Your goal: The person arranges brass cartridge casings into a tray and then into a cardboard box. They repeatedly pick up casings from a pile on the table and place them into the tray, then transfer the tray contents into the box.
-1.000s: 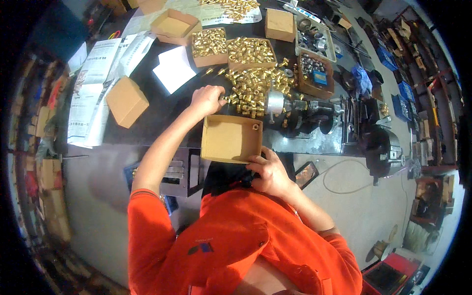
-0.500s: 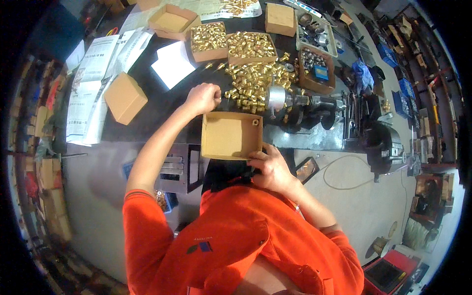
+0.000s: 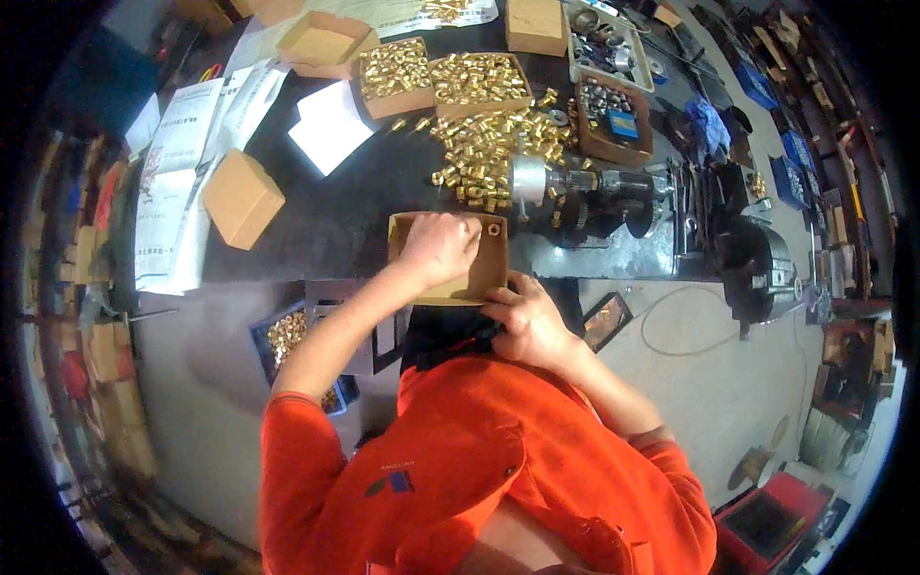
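A shallow open cardboard box [image 3: 491, 264] rests at the table's front edge. My right hand [image 3: 527, 316] grips its near right corner. Over the inside of the box is my left hand [image 3: 444, 247], fingers curled closed; anything in them is hidden. One small brass nut-like piece [image 3: 494, 229] lies in the far right corner of the box. Just beyond is a loose pile of brass fittings [image 3: 479, 158]. Behind the pile stand two cardboard boxes full of fittings, a left one [image 3: 402, 103] and a right one [image 3: 486, 107].
Right of the pile sits a machine with a round metal chuck [image 3: 528, 179]. A box of metal parts [image 3: 613, 149] stands behind it. White paper [image 3: 331, 129], newspaper [image 3: 172, 182] and an upturned cardboard box [image 3: 243, 199] lie on the left. Below the table is a blue bin of fittings [image 3: 286, 337].
My left hand has moved right and nearer, from beside the fitting pile to inside the open box. My right hand keeps its grip on the box corner.
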